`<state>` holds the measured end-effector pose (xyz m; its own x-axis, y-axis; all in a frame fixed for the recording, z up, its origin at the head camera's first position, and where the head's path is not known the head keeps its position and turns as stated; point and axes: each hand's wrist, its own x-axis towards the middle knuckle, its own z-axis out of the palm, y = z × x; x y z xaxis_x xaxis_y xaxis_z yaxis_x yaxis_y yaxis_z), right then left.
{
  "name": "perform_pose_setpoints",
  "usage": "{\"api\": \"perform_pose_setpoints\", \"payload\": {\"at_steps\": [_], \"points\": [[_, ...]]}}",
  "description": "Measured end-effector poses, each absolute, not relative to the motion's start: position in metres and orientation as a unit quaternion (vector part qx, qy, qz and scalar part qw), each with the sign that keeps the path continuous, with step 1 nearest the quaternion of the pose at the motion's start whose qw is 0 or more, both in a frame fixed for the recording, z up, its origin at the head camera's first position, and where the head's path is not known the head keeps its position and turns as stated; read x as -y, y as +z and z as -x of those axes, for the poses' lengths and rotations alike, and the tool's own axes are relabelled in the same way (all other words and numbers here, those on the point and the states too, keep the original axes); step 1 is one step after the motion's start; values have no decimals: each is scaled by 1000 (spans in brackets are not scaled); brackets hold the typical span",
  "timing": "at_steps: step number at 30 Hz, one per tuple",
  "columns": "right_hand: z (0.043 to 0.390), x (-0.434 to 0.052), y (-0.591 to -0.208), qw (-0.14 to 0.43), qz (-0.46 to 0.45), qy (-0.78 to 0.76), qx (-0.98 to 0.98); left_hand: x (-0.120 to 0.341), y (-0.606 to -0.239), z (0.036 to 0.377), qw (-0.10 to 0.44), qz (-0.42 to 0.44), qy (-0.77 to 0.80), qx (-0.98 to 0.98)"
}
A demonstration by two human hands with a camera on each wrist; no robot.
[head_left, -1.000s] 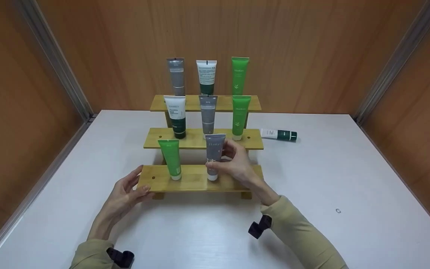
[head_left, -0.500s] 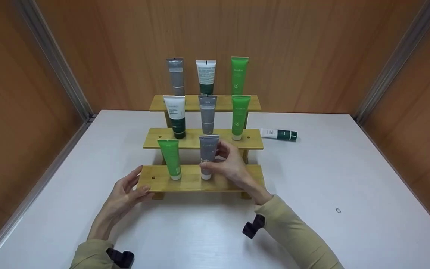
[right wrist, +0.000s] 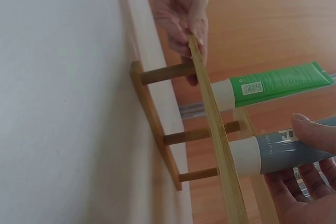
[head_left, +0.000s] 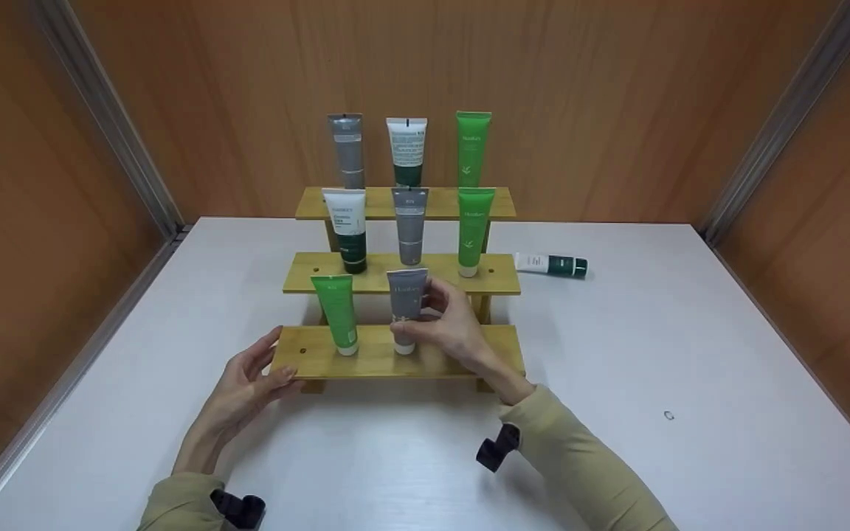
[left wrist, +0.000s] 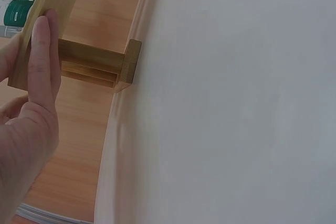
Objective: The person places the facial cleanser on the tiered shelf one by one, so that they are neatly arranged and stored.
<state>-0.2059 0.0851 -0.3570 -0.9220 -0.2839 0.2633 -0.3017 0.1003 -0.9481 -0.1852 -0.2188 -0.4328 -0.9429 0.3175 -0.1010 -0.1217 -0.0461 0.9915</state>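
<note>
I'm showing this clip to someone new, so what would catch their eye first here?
First, the three-step bamboo rack on the white table, lined with upright green, grey and white tubes. Next, the right hand pinching a grey tube standing cap-down on the lowest step beside a green tube, while the left hand steadies that step's left end. One white-and-green tube lies alone right of the rack.

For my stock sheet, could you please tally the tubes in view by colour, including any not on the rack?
Green tubes: 3
Grey tubes: 3, one held by the right hand
White-and-dark-green tubes: 3, one lying on the table beside the rack
Total: 9
</note>
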Motion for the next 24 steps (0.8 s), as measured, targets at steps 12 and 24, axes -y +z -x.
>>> {"api": "perform_pose_setpoints", "payload": {"at_steps": [12,24], "points": [[205,-84,-358,4,-206,648,733,219,-434,185,152,-68,723,-671],[201,-87,-358,-7,-219,657,721,218,-434,185,149,-72,726,-667]]}}
